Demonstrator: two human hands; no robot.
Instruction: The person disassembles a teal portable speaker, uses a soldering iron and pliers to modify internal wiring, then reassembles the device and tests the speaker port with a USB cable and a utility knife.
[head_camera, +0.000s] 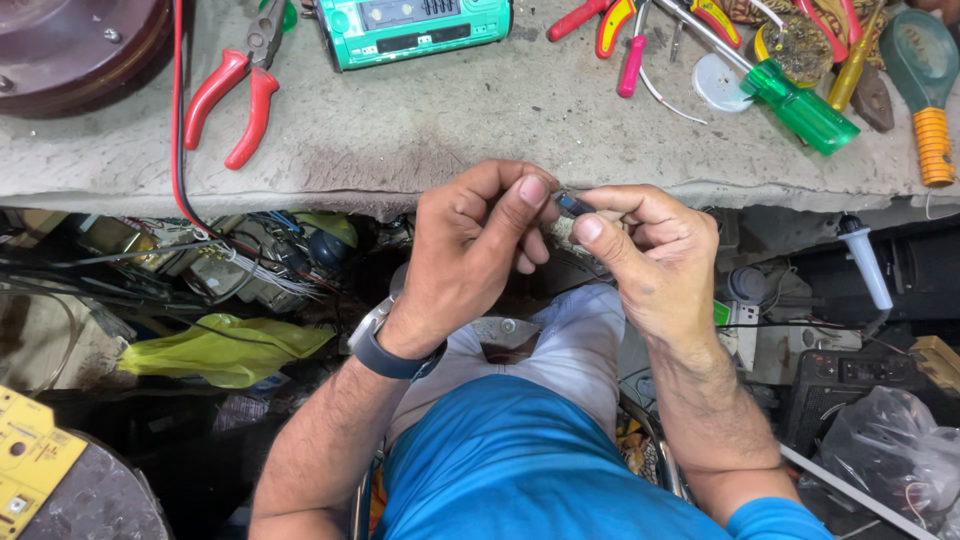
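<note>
While the left hand curls shut beside it, the right hand pinches the small dark part, which sticks out toward the left thumb.

Rough matt concrete bench; glossy green plastic screwdriver handle.

Both forearms rise from six o'clock toward twelve and meet at the centre. The left hand, a watch on its wrist, curls with thumb pressed forward. The right hand faces it, thumb and forefinger pinched together at ten o'clock.
</note>
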